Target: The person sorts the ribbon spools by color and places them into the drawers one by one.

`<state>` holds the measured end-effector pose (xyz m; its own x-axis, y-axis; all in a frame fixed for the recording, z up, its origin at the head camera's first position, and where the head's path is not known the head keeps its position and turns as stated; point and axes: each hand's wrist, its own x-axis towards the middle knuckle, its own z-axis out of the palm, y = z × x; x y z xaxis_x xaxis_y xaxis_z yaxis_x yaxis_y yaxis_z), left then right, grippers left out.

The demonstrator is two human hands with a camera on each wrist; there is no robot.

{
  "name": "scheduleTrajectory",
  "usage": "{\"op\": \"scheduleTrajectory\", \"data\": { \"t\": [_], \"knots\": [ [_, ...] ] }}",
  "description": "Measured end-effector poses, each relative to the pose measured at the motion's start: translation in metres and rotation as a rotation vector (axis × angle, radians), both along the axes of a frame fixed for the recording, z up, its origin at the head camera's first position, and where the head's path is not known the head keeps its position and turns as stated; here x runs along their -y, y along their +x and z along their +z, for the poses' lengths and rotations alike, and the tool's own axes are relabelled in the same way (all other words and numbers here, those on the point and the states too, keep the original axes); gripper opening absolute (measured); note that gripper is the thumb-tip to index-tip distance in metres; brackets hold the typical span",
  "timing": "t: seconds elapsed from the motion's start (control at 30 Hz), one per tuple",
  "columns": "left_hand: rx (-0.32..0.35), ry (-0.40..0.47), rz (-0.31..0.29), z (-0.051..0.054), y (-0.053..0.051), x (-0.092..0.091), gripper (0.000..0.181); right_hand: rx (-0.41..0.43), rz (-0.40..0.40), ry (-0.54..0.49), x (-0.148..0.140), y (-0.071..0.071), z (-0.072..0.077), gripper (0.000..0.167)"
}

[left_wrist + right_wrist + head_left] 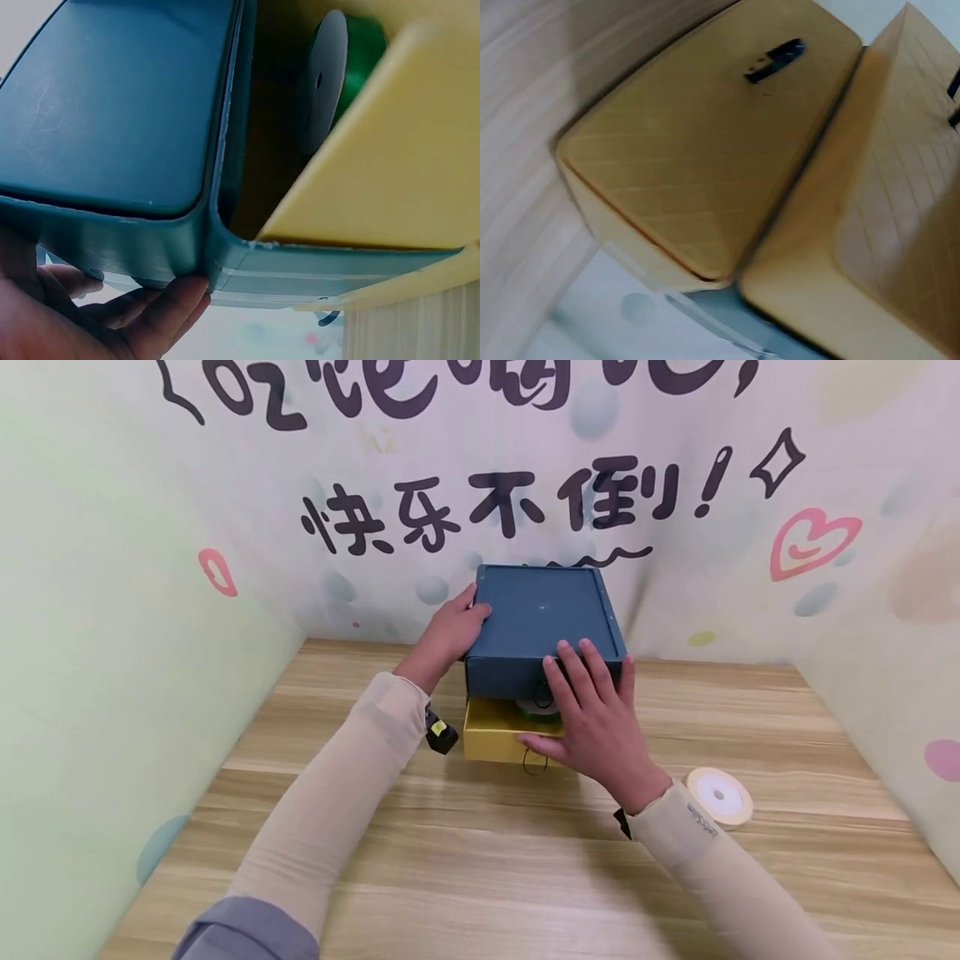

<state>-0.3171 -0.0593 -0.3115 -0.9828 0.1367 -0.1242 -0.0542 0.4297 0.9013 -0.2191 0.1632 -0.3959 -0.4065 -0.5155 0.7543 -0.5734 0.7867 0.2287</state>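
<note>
A dark blue drawer box (543, 610) stands by the back wall. My left hand (453, 631) holds its left side, thumb over the top edge; in the left wrist view, its fingers (169, 311) touch the blue side wall. Below the top tier, a yellow drawer (491, 739) sticks out at the front. Inside it is a green ribbon spool (364, 56) with a pale disc side. My right hand (600, 727) lies spread over the front right, fingertips at the box's top front edge and thumb at the yellow drawer's front. The right wrist view shows another yellow drawer front (667, 165) beside the protruding one.
A cream ribbon spool (718, 795) lies flat on the wooden table (480, 868), right of the box near my right wrist. Behind the box rises a white printed wall hanging (420, 568). A small black ring pull (535, 763) hangs on the yellow drawer's front.
</note>
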Motion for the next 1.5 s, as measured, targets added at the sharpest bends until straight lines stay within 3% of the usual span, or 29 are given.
{"op": "scheduleTrajectory", "data": {
  "t": [0.4, 0.8, 1.1, 1.3, 1.5],
  "knots": [
    [-0.005, -0.008, 0.001, -0.002, 0.0, 0.0, 0.06, -0.09, -0.032, -0.005, 0.001, -0.012, -0.012, 0.086],
    [-0.002, 0.002, -0.013, -0.004, -0.002, -0.006, 0.06, -0.211, -0.017, -0.154, 0.006, -0.029, -0.028, 0.07],
    [0.006, -0.003, -0.028, 0.0, -0.003, -0.002, 0.062, -0.218, 0.015, -0.205, 0.011, -0.033, -0.029, 0.086],
    [0.069, 0.046, -0.081, 0.009, 0.001, 0.003, 0.062, -0.207, 0.009, -0.211, 0.016, -0.031, -0.027, 0.093],
    [0.177, 0.145, -0.112, 0.016, 0.004, 0.004, 0.064, -0.203, 0.003, -0.221, 0.017, -0.028, -0.027, 0.091]
  ]
}}
